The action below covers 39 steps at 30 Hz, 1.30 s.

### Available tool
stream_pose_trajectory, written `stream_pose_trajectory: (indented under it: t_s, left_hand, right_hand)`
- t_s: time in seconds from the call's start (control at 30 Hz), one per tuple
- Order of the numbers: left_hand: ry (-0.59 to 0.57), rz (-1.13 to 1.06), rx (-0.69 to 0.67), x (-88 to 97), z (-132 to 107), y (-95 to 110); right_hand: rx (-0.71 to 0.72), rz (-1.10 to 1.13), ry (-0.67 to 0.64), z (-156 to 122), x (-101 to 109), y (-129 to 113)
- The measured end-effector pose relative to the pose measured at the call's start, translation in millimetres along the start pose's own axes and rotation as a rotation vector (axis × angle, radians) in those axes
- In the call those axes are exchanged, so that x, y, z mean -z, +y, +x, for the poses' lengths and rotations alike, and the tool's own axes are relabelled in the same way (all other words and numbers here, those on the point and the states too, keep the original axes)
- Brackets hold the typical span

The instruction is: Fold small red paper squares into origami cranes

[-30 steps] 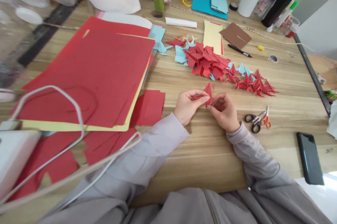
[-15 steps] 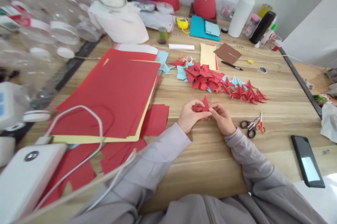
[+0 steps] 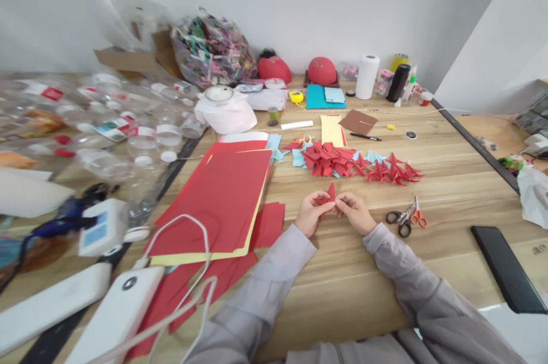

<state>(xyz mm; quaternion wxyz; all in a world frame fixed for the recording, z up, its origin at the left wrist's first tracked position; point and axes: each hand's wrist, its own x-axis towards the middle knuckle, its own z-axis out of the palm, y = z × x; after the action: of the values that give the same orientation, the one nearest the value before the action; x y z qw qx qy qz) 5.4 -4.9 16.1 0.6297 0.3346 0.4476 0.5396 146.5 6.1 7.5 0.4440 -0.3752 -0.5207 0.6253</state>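
Red fold (image 3: 331, 191) sits pinched between both hands, just above the table (image 3: 342, 290), its point standing up from the fingers. The left hand (image 3: 310, 213) clamps it from the left, thumb in front; the right hand (image 3: 353, 213) grips its right edge, fingertips close to the left thumb.

Just beyond the hands lies the pile (image 3: 326, 160) of red folded pieces, with blue ones (image 3: 373, 157) at its back and red spiky ones (image 3: 387, 171) trailing right. Behind it are yellow paper (image 3: 331, 129), a pen (image 3: 365, 137) and a brown card (image 3: 358, 122).

To the right, black scissors (image 3: 401, 217) lie beside orange scissors (image 3: 416, 214), with a phone (image 3: 509, 270) farther out.

Left of the hands, red sheets (image 3: 218, 204) partly cover red squares (image 3: 270, 223). A white cable (image 3: 206, 238) loops across the sheets' near corner from a power bank (image 3: 117, 315), crowding the left sleeve (image 3: 261, 290). Bottles (image 3: 141, 138) fill the far left.
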Motion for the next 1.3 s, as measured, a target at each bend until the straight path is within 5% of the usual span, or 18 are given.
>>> stream_pose_trajectory:
  t_s: [0.43,0.6,0.87,1.13,1.3]
  left_hand:
    - [0.088,0.098,-0.094,-3.4,-1,-5]
    - [0.092,0.183,-0.148,-5.8,-4,-2]
    - [0.058,0.167,-0.106,5.1,1,2]
    - [0.112,0.193,-0.053,3.2,1,4]
    - [0.139,0.162,-0.034,3.4,3,3]
  right_hand:
    - [-0.001,-0.036,0.05,2,3,9]
    - [0.15,-0.265,0.145,1,-2,7]
    - [0.494,-0.743,0.113,-1,8,-3]
    - [0.561,-0.822,0.102,-2,14,-2]
    - [0.675,-1.102,0.065,-6,17,-4]
